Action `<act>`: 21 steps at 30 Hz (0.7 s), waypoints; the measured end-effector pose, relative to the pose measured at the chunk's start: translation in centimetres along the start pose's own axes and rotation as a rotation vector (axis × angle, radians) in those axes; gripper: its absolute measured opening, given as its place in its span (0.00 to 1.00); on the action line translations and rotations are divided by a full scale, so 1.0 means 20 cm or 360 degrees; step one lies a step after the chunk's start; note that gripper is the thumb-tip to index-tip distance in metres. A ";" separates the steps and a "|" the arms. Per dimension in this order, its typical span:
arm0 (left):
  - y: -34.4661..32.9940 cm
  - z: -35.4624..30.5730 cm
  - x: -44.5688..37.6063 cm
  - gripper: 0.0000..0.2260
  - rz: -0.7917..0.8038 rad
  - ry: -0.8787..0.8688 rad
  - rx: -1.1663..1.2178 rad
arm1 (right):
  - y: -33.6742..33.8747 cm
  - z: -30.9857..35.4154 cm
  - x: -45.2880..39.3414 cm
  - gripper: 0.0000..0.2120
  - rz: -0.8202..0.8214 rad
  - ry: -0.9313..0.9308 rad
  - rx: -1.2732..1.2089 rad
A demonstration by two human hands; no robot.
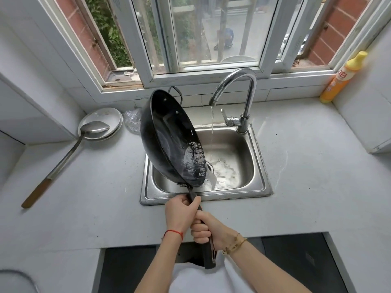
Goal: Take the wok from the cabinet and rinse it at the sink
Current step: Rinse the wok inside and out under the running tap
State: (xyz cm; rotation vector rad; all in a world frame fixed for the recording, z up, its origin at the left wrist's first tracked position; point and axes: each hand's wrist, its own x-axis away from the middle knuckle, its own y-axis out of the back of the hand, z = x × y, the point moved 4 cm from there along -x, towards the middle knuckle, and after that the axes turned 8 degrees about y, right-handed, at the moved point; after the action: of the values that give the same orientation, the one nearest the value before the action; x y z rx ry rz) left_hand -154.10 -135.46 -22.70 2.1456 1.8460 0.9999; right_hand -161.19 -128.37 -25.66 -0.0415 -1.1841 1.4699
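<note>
The wok (172,138), out of the cabinet and tipped steeply over the sink (259,182) at frame centre, pours water out beside the running tap (234,85), both hands (182,214) (204,228) wrapped round its handle, so rinsing looks nearly done.

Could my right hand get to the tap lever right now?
Probably not yet: the right hand grips the wok handle with the left hand. The path over the sink to the lever looks free.
</note>
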 end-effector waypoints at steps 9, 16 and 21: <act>0.02 0.00 0.00 0.15 -0.0106 -0.0010 -0.0163 | -0.02 -0.02 -0.05 0.22 0.0139 -0.0022 -0.0212; 0.03 -0.02 0.00 0.15 -0.0178 -0.0082 -0.0268 | -0.02 -0.03 -0.08 0.23 0.0157 -0.0023 -0.0366; 0.03 0.01 -0.02 0.16 -0.0197 -0.0113 -0.0321 | -0.03 -0.04 -0.09 0.23 0.0219 -0.0010 -0.0403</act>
State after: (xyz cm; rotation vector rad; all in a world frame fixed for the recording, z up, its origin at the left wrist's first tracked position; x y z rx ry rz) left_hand -153.50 -135.86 -22.65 1.9027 1.7405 1.0211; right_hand -159.71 -129.30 -26.64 -0.2971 -1.3895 1.4308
